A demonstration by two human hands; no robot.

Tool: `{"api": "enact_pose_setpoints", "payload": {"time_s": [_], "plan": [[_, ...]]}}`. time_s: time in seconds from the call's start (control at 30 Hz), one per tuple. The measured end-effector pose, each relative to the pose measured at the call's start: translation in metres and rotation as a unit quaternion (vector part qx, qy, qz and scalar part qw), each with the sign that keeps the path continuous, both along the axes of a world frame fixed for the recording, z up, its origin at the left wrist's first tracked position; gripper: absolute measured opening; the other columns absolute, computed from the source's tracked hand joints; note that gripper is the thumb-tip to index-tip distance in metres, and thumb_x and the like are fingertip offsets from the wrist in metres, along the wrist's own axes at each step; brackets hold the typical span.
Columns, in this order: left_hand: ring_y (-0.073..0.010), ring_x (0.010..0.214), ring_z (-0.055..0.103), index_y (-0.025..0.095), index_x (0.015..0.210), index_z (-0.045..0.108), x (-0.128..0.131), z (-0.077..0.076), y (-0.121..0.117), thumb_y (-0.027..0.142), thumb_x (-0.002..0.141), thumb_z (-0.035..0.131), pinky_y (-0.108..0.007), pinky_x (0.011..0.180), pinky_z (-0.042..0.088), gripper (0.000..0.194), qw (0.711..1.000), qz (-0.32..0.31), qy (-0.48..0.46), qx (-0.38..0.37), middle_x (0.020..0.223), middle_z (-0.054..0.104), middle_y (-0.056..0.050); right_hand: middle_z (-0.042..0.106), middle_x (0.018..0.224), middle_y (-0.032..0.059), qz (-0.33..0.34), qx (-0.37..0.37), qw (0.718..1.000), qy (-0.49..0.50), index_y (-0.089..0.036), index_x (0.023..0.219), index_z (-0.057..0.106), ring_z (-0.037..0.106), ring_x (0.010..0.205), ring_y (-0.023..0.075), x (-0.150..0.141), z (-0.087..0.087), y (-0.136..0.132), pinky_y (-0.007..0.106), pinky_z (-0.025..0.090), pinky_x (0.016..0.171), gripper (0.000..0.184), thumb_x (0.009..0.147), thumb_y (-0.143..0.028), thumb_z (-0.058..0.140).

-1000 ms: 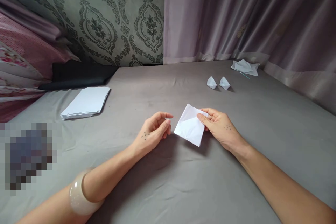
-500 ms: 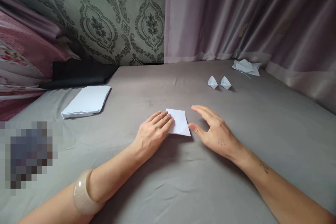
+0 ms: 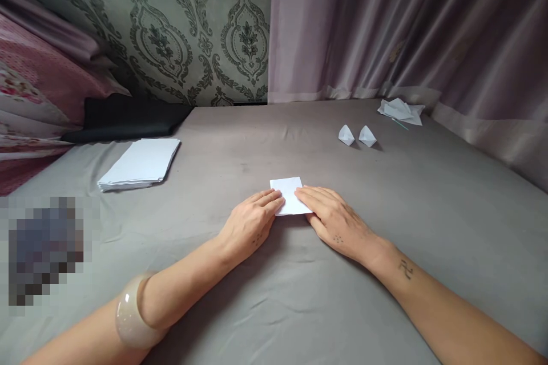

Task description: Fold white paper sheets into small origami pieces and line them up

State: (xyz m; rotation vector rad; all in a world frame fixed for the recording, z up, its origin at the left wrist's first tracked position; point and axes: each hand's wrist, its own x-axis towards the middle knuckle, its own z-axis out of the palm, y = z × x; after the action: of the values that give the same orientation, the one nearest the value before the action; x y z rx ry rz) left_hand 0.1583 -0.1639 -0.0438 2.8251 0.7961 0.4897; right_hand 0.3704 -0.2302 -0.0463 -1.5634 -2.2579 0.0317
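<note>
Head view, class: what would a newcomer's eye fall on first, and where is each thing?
Probably the small white paper, on the grey cloth near the centre, with the left hand and right hand on it. Then perhaps the two pointed paper shapes beyond the right hand, and the paper stack at left.

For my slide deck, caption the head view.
Left hand and right hand rest on a white paper square over grey cloth, two small paper shapes beyond.
</note>
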Motion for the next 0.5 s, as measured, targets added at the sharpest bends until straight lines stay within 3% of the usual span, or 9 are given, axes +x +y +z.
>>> {"api": "enact_pose_setpoints", "payload": {"time_s": [0.27, 0.4, 0.5], "plan": [[-0.0226, 0.115, 0.056, 0.015, 0.113, 0.059, -0.003, -0.002, -0.014, 0.006, 0.089, 0.035, -0.038, 0.093, 0.051, 0.035, 0.998, -0.03, -0.052, -0.017, 0.122, 0.061, -0.013, 0.064, 0.12, 0.0086, 0.023, 0.0, 0.999, -0.034, -0.016, 0.117, 0.061, 0.057, 0.111, 0.0214, -0.004, 0.01, -0.015, 0.045, 0.039, 0.106, 0.042, 0.086, 0.0, 0.038], [-0.0203, 0.098, 0.053, 0.019, 0.104, 0.063, -0.003, -0.008, -0.016, 0.014, 0.091, 0.046, -0.035, 0.079, 0.052, 0.022, 0.989, 0.045, -0.137, -0.041, 0.11, 0.057, -0.011, 0.065, 0.111, 0.007, 0.006, -0.032, 0.999, 0.009, -0.02, 0.113, 0.062, 0.058, 0.1, 0.0218, -0.002, 0.011, -0.011, 0.04, 0.047, 0.09, 0.031, 0.088, -0.009, 0.046], [-0.0213, 0.098, 0.05, 0.02, 0.088, 0.067, -0.002, -0.011, -0.012, 0.025, 0.091, 0.052, -0.034, 0.076, 0.051, 0.016, 0.978, 0.105, -0.154, -0.092, 0.108, 0.055, -0.009, 0.064, 0.103, 0.0052, -0.027, -0.051, 0.997, 0.056, -0.024, 0.107, 0.065, 0.058, 0.092, 0.02, -0.002, 0.01, -0.003, 0.036, 0.047, 0.084, 0.021, 0.092, -0.021, 0.05]]}}
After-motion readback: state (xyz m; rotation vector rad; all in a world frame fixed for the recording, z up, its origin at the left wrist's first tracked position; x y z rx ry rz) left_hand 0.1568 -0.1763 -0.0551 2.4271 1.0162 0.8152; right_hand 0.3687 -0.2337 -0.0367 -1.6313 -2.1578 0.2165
